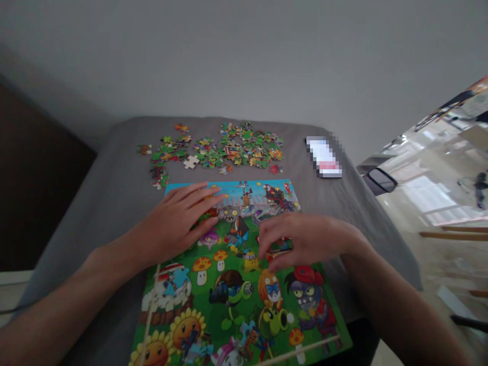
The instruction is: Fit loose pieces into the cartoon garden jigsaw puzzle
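Note:
A colourful cartoon picture board [236, 300] with plants and zombies lies on a grey-covered table [114, 168]. My left hand [183, 218] rests flat on its upper left part, fingers stretched out and pointing right. My right hand [301, 241] hovers over the board's middle right, fingers curled in a pinch round a small dark jigsaw piece [281, 245]. Beyond the board, a spread of several loose jigsaw pieces [229, 147] covers the far side of the table.
A pale pixelated rectangular thing [324, 156] lies at the table's far right. One piece [191, 162] lies face down, white, among the loose ones. A plain wall stands behind. To the right are a glossy floor and a dark oval object [381, 179].

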### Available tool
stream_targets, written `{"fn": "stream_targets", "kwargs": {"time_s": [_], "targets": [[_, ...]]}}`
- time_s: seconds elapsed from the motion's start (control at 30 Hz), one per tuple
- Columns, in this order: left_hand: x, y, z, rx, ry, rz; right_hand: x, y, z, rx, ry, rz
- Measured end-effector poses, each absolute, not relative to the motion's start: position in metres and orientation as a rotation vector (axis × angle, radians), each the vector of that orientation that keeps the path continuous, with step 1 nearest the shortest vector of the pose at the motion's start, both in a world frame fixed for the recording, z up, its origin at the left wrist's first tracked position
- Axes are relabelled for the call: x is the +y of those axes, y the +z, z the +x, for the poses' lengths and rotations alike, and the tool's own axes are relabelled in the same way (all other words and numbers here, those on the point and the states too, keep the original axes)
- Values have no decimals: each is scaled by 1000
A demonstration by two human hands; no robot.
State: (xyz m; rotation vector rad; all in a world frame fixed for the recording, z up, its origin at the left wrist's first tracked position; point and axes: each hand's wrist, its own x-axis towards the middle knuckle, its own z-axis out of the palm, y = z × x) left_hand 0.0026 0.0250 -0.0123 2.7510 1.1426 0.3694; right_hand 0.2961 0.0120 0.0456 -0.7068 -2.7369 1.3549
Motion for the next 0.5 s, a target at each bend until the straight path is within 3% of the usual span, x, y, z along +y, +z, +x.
{"fn": "stream_targets", "kwargs": {"time_s": [0.13, 0.37, 0.5], "targets": [[22, -2, 4, 1098, 452, 2745, -16, 45, 274, -3005, 1307, -457], [18, 5, 8, 990, 522, 2735, -41, 40, 259, -3071, 832, -301], [19, 4, 6, 922, 505, 2700, -42, 35, 255, -3049, 860, -224]]}}
